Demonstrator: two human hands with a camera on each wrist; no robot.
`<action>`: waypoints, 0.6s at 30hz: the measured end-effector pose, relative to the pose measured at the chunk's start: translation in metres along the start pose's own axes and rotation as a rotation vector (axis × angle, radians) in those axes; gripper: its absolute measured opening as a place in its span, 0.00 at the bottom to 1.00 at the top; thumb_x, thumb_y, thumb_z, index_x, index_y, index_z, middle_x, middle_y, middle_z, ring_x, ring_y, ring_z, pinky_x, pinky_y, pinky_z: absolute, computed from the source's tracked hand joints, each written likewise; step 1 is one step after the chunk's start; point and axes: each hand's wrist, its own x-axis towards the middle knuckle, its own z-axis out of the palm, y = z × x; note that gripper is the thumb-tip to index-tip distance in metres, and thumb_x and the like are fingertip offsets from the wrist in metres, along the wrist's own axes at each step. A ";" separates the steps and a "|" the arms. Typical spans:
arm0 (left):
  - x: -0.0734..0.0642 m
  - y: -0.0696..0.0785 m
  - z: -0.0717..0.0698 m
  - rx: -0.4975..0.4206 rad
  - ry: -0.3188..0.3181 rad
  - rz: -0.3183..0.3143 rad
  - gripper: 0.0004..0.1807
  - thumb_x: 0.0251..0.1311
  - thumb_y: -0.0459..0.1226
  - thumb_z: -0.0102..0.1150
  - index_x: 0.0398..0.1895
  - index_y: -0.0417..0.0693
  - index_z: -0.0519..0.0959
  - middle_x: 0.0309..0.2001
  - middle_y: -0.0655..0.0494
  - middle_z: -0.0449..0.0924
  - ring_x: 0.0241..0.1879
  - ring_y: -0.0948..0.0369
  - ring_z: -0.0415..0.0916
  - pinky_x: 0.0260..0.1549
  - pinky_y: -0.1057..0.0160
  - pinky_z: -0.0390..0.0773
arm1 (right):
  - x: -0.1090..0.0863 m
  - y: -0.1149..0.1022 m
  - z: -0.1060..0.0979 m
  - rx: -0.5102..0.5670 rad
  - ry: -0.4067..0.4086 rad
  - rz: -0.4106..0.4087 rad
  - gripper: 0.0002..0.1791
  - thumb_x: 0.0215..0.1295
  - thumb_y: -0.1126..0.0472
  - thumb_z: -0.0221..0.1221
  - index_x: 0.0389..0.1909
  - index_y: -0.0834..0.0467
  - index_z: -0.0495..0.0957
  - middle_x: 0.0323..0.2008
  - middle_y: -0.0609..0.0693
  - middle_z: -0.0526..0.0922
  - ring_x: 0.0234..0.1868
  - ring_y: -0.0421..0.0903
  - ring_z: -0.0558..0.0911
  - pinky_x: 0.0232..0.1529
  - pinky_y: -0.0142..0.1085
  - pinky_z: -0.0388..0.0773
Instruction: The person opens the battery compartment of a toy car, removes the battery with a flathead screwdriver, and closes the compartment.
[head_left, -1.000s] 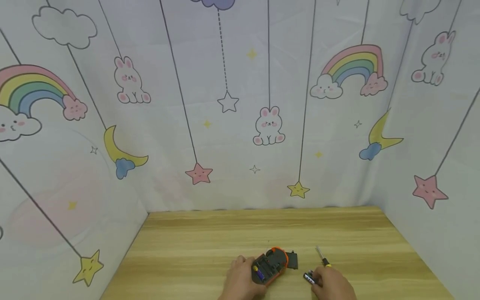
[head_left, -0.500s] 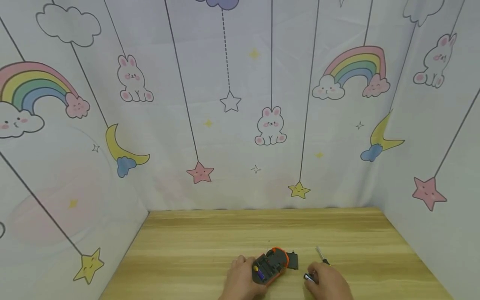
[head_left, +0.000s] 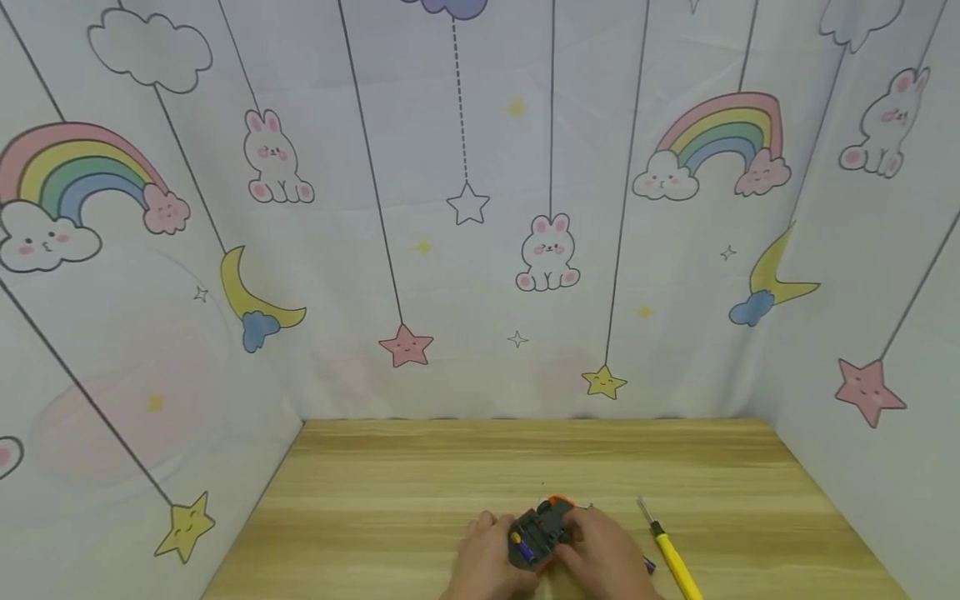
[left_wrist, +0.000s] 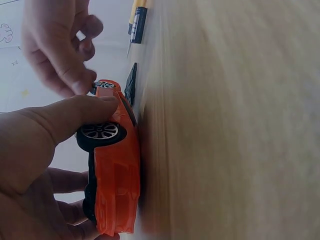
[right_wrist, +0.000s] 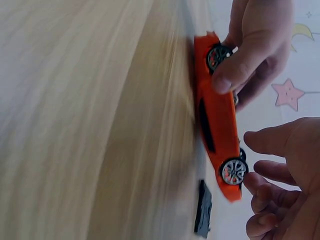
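An orange toy car (head_left: pixel 546 527) lies upside down, its black underside facing up. A purple battery (head_left: pixel 523 547) sits in one slot of its open battery compartment. My left hand (head_left: pixel 486 557) grips the car near its rear, the thumb pressed on the side above a wheel in the left wrist view. At the car's front end is my right hand (head_left: pixel 606 557). In the right wrist view that hand's thumb and fingers are spread apart beside the front wheel (right_wrist: pixel 234 171), with nothing between them. Just right of this hand lies a loose battery (head_left: pixel 649 566), partly hidden.
A yellow-handled screwdriver (head_left: pixel 675 562) lies on the wooden table (head_left: pixel 375 492) to the right. The black battery cover (right_wrist: pixel 203 208) rests on the table off the car's front, mostly hidden by my right hand in the head view. Printed cloth walls enclose the back and sides.
My right hand has let go of the battery it held and moved left to the car's front end. The screwdriver's handle is now uncovered. My left hand keeps its grip on the car.
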 end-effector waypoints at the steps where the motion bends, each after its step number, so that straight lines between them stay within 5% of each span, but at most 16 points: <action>1: 0.000 0.000 0.000 0.000 0.001 0.004 0.45 0.34 0.43 0.80 0.61 0.35 0.77 0.39 0.55 0.69 0.39 0.56 0.61 0.37 0.55 0.67 | 0.001 -0.004 0.000 0.002 -0.005 -0.012 0.17 0.57 0.51 0.73 0.44 0.53 0.83 0.37 0.44 0.83 0.35 0.40 0.79 0.38 0.43 0.80; 10: 0.000 -0.001 -0.001 0.029 0.029 0.039 0.45 0.37 0.56 0.78 0.59 0.39 0.79 0.38 0.57 0.71 0.37 0.58 0.62 0.33 0.58 0.67 | 0.016 -0.021 0.010 0.031 -0.103 -0.055 0.17 0.60 0.49 0.71 0.45 0.53 0.83 0.40 0.45 0.83 0.40 0.46 0.83 0.41 0.50 0.81; 18: 0.002 -0.006 0.000 0.031 0.003 0.037 0.43 0.33 0.54 0.78 0.56 0.42 0.81 0.42 0.56 0.74 0.40 0.57 0.66 0.37 0.55 0.71 | 0.019 -0.023 0.020 0.074 -0.183 -0.089 0.11 0.62 0.48 0.70 0.37 0.50 0.86 0.34 0.40 0.86 0.39 0.46 0.85 0.41 0.50 0.82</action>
